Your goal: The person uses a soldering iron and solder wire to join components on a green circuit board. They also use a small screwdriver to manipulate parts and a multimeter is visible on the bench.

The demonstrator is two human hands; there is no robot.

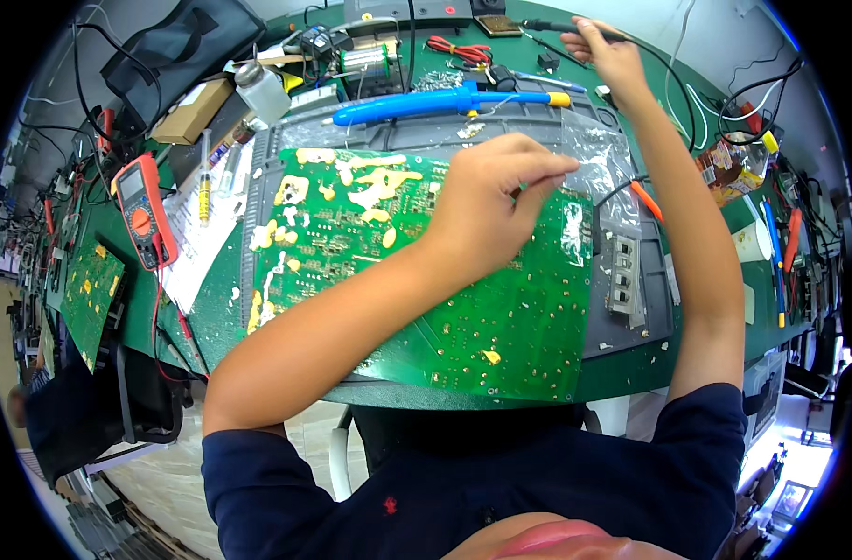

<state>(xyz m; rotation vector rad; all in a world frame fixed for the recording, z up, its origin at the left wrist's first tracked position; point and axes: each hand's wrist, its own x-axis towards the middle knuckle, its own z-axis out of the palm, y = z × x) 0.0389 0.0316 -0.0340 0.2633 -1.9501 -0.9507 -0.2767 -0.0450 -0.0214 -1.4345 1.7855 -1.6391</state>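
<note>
A large green circuit board [501, 317] lies on the grey work mat, with blobs of yellowish glue along its left side and a whitish patch near its right edge. Over its upper middle, my left hand [496, 201] is closed in a pinch, thumb against forefinger; whatever sits between them is too small to make out. At the far right of the bench, my right hand [605, 58] grips a soldering iron [557, 27] by its black handle. The iron's tip points left at a small brownish square pad [497, 25], and I cannot tell whether they touch.
A blue desoldering pump [407, 105] lies across the grey mat [664, 308] behind the board. At left are a red multimeter [142, 210], a syringe [205, 182] and a dispenser bottle [261, 91]. Right of the board sit clear plastic bags [601, 154] and a component strip [622, 271].
</note>
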